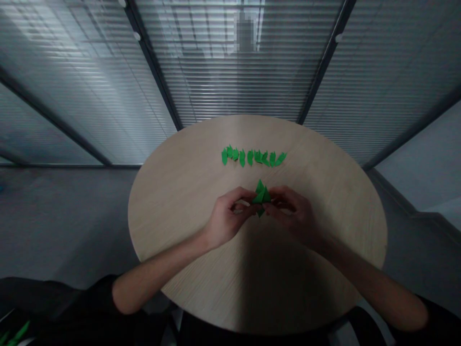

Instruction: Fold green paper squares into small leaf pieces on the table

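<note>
A folded piece of green paper [261, 194] with pointed flaps is held above the middle of the round table. My left hand [230, 211] pinches its left side between thumb and fingers. From the right, my right hand [293, 211] grips the opposite side, thumb at the lower edge. One point of the paper stands up toward the far side, and another pokes out below my thumbs. Parts of the paper are hidden behind my fingertips. Beyond my hands lies a row of several small folded green paper pieces [250, 157].
The round wooden table [173, 192] has its curved edge near my forearms. Glass panels with blinds [245, 86] stand behind it. Some green strips [18, 334] show at the lower left corner, beside my dark clothing. Grey floor [72, 211] surrounds the table.
</note>
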### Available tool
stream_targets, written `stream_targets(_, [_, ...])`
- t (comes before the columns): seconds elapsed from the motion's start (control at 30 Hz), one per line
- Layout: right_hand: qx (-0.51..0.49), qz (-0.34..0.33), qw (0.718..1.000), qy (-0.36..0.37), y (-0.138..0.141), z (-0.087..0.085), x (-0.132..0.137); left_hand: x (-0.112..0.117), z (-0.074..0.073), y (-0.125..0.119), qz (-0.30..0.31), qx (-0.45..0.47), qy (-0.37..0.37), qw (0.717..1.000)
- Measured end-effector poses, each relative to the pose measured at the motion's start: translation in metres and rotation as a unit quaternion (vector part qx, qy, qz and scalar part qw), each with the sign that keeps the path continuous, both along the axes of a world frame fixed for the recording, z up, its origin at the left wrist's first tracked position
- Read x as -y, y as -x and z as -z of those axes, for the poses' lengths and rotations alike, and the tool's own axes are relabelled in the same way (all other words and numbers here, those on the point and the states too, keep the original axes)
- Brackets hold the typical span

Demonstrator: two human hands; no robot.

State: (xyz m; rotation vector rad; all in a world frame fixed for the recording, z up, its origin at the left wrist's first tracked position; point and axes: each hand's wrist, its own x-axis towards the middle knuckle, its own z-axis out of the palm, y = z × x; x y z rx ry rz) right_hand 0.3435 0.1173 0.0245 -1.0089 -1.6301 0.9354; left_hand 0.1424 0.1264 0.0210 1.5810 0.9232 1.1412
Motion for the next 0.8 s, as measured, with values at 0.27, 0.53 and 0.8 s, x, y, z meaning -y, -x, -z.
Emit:
stream_targets(0.27, [0.036,-0.001,0.997,-0.064,0.0003,0.0018,-0.0022,-0.001,0.0027,0.0015,0.015,0.01,-0.079,0.997])
stream_targets(0.53, [0.097,0.028,0.967,-0.233,-0.0033,0.0016,-0.0063,-0.0043,0.0006,0.0037,-0.018,-0.063,-0.252,0.966])
stream_targets(0.8, [0.042,0.043,0.993,-0.105,-0.0011,0.0011,-0.0002,-0.0021,-0.0012,0.0006,0.006,-0.014,-0.027,1.0])
